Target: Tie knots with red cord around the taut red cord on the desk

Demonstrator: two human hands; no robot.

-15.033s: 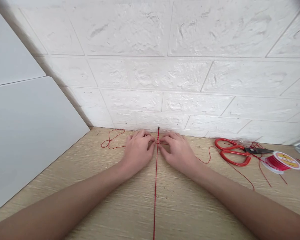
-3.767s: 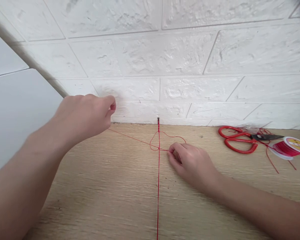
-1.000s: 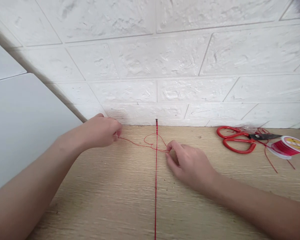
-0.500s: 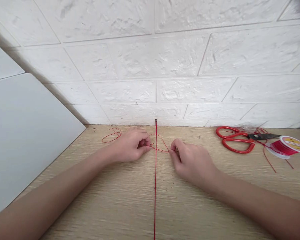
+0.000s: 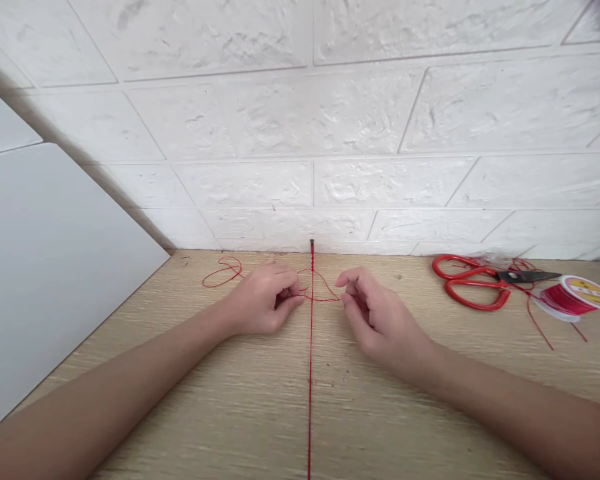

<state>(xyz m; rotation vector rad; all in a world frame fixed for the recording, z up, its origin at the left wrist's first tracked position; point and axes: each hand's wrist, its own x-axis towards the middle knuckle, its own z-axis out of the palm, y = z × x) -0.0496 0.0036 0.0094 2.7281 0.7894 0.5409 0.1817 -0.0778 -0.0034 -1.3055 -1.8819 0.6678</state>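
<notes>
A taut red cord (image 5: 311,373) runs from a small dark peg (image 5: 312,243) at the wall's foot straight toward me. Its far end carries a short knotted stretch (image 5: 313,260). Around the cord, just below the knots, a thinner red thread (image 5: 327,283) forms an open loop. Left of the cord, my left hand (image 5: 266,299) is closed, thumb and finger pinching the thread. On the other side, my right hand (image 5: 384,319) has its index finger raised, while the thread runs in at its thumb tip against the curled fingers. A loose thread curl (image 5: 223,272) lies beyond my left hand.
Red-handled scissors (image 5: 477,293) lie at the right, beside a spool of red cord (image 5: 570,299) with loose ends. A crumpled clear plastic piece (image 5: 497,257) is behind them. A white panel (image 5: 65,267) stands at the left; a white brick-patterned wall (image 5: 265,183) closes the back.
My right index finger has lifted away from the thumb, and the right hand has turned slightly. The thread loop has shifted a little. My left hand keeps its pinch almost in place.
</notes>
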